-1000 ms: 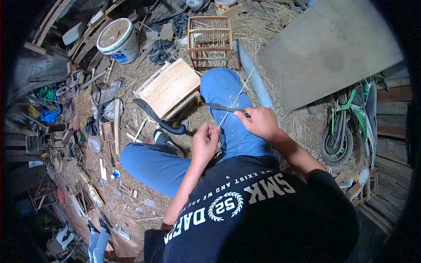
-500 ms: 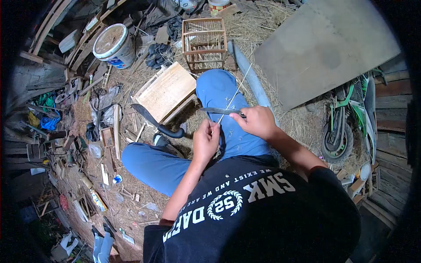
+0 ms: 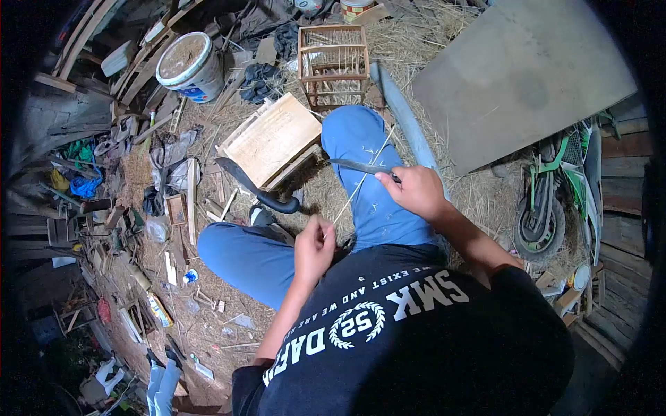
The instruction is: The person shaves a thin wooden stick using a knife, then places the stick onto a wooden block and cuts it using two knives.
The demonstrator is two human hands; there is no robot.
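Observation:
My left hand (image 3: 316, 248) pinches the near end of a thin wooden stick (image 3: 352, 197), which slants up across my right thigh. In my right hand (image 3: 419, 192) is a knife (image 3: 361, 166), its blade pointing left and lying across the stick. Pale curled shavings (image 3: 374, 206) dot the blue trouser leg around them. A second, curved blade with a black handle (image 3: 276, 202) rests to the left of my knee, against a light wooden block (image 3: 274, 139).
A small barred wooden cage (image 3: 334, 66) stands beyond my knee. At the upper left is a white bucket (image 3: 186, 66). A large flat board (image 3: 520, 83) and a green motorbike (image 3: 555, 187) are on the right. Wood scraps and straw litter the floor.
My left hand has drawn back down and left, pulling the stick with it. The knife now crosses the stick nearer its far end. The whole view has shifted slightly.

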